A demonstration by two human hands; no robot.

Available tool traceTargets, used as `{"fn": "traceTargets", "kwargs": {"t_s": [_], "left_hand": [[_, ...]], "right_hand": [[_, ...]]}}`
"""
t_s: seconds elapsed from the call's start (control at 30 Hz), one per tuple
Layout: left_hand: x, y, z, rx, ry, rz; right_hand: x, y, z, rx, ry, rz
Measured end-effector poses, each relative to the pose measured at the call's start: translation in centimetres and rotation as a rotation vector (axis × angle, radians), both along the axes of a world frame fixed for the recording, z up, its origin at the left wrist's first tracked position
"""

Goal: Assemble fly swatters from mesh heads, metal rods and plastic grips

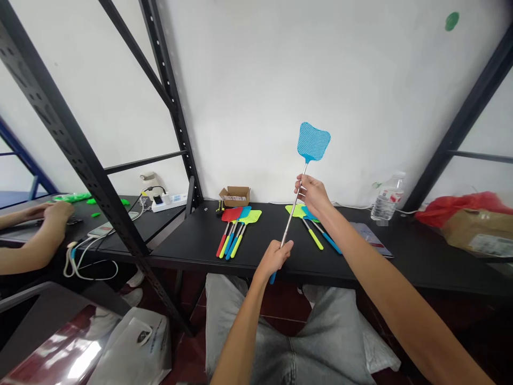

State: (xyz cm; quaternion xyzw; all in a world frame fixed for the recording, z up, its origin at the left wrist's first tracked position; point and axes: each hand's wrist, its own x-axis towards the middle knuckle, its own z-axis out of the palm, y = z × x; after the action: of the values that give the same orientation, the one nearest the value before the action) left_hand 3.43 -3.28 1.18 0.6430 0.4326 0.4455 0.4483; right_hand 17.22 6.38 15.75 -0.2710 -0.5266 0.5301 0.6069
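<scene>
A blue fly swatter (313, 142) with a long metal shaft is held up at a slant over the table's front edge. My left hand (274, 259) is closed around its lower end, where the tip of a blue handle sticks out below. Higher up, my right hand (311, 191) pinches the shaft a little under the blue head. To the left lies a row of several swatters, among them a red swatter (230, 215) and a yellow-green swatter (251, 216). Behind my right forearm, another yellow-green swatter (315, 238) lies beside a blue-handled swatter (331, 243), its head partly covered.
On the black table (180, 243) stand a small open cardboard box (235, 201) and a water bottle (388, 198). A booklet (371, 239) and a larger carton (476, 227) lie rightward. Past a metal rack post (86, 166), a co-worker's hands (56, 211) rest near a power strip (170, 202).
</scene>
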Motion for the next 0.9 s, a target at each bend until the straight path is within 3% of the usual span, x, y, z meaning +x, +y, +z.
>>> {"fn": "traceTargets", "kwargs": {"t_s": [0.4,0.57,0.73,0.9], "left_hand": [[-0.1,0.7,-0.4,-0.006,-0.106,0.052],[-0.1,0.7,-0.4,-0.001,-0.158,0.064],[0.0,0.9,-0.4,0.009,-0.176,0.061],[-0.1,1.0,-0.7,-0.017,-0.152,0.071]], "right_hand": [[-4.1,-4.3,-8.6,0.041,-0.121,0.08],[-4.2,-6.4,-11.2,0.065,-0.156,0.103],[-3.3,-6.1,-10.9,-0.007,-0.171,0.179],[-2.6,-3.8,-7.3,-0.206,0.073,0.204]]}}
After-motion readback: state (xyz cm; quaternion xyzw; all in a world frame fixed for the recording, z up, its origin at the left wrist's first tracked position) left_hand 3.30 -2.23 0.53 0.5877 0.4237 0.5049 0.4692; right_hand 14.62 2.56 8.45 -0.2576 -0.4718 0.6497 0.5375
